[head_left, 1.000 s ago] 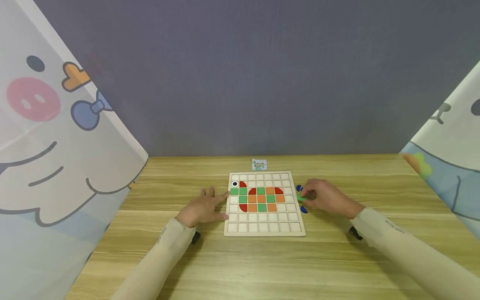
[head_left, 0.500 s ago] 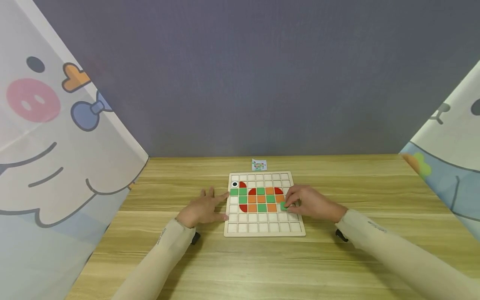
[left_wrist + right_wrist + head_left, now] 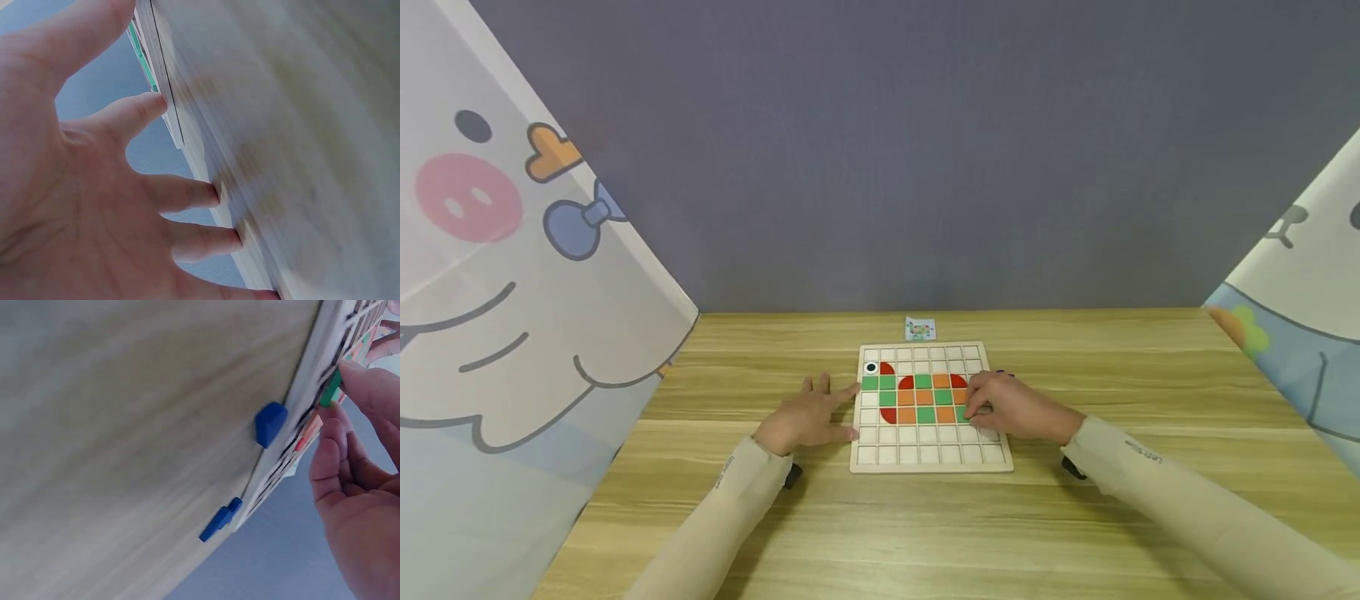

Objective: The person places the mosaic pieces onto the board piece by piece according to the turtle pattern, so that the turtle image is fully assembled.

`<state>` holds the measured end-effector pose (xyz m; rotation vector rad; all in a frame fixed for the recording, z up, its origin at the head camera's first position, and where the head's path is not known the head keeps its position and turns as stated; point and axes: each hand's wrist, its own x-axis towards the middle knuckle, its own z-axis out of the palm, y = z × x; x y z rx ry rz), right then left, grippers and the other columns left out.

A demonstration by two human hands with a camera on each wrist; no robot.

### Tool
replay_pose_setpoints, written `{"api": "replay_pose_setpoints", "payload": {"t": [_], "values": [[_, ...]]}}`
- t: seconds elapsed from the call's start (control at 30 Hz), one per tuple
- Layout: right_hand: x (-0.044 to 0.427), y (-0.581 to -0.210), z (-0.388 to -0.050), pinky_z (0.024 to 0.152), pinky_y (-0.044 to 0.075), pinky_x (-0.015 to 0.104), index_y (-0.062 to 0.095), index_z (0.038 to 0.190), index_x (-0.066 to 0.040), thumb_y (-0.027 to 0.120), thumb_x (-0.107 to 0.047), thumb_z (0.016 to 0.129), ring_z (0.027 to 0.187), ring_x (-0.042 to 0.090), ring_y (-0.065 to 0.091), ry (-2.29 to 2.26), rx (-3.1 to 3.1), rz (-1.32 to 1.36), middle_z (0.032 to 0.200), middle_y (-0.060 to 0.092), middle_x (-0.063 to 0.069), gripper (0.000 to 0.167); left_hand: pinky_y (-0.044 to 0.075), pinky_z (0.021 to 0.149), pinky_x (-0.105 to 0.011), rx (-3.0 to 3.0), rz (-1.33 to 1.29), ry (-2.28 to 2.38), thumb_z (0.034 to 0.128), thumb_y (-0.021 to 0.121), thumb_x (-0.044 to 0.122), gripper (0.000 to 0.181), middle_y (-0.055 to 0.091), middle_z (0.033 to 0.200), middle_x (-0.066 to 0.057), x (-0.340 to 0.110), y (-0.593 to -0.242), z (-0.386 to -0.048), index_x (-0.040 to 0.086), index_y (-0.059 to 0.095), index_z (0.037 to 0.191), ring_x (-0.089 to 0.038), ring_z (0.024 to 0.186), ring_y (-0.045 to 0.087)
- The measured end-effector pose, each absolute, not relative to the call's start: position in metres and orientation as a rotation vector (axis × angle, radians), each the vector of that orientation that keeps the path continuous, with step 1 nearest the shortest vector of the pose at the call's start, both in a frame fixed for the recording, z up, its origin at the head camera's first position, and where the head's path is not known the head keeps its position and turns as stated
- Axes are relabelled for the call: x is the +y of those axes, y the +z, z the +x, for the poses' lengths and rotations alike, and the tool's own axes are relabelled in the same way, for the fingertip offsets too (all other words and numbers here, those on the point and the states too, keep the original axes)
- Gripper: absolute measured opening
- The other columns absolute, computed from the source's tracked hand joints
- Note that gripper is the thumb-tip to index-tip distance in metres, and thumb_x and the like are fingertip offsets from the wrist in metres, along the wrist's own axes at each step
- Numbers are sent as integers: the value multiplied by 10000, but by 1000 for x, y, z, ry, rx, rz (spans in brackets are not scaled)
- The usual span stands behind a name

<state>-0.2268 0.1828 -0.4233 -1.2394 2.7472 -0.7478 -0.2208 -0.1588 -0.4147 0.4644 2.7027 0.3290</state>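
A pale wooden grid board (image 3: 931,468) lies on the table, bearing green, orange and red tiles and a white piece with a black dot (image 3: 871,367). Over its right part my right hand (image 3: 1015,407) pinches a green square tile (image 3: 331,387) between thumb and fingers, at the cell right of the orange tile (image 3: 945,414). The fingers partly cover that tile in the head view. My left hand (image 3: 807,417) is spread on the table at the board's left side, thumb and index finger (image 3: 134,115) against its edge.
Beyond the board's far edge lies a small printed card (image 3: 920,329). Blue pieces (image 3: 270,425) lie on the table along the board's right edge, mostly hidden by the right hand in the head view. A grey wall (image 3: 947,167) stands behind the table.
My right hand has picked up the green tile from beside the board and moved left with it, lowering it to a cell on the board's right part. The left hand has stayed put.
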Motion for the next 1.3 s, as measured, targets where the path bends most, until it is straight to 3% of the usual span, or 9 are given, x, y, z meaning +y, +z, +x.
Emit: {"api": "replay_pose_setpoints", "payload": {"t": [0.27,0.4,0.57,0.8,1.3], "values": [[191,-424,-227,662,470,234,766,910,-114,741,-49,810,797,85,502,-763,2724,-1249,886,578,-76,122,211,899,-762,2703,461,335,832,657,517,790,95,1516,-284,-157,-414,-221,344,266,1496,-522,1346,83],[207,-421,-230,607,461,237,744,953,-104,700,-35,847,737,82,489,-829,2807,-1105,871,573,-61,135,210,904,-759,2701,459,330,832,654,520,789,93,1514,-287,-157,-415,-221,345,265,1496,-522,1346,82],[226,-417,-228,611,477,258,716,925,-136,722,-57,830,731,79,522,-814,2846,-944,854,575,-66,123,207,907,-757,2698,454,328,837,651,517,785,87,1516,-283,-157,-414,-220,348,261,1497,-518,1348,77],[238,-425,-217,693,504,281,700,932,-190,764,-79,792,832,123,579,-766,2779,-937,918,605,-73,190,228,902,-752,2702,475,323,837,648,522,787,99,1510,-294,-157,-413,-220,337,262,1498,-529,1342,88],[228,-431,-215,605,479,245,642,858,-125,674,67,777,697,55,533,-847,2779,-900,800,606,-54,211,216,880,-773,2705,487,335,833,656,515,785,103,1506,-305,-159,-415,-221,329,278,1495,-540,1336,91]]}}
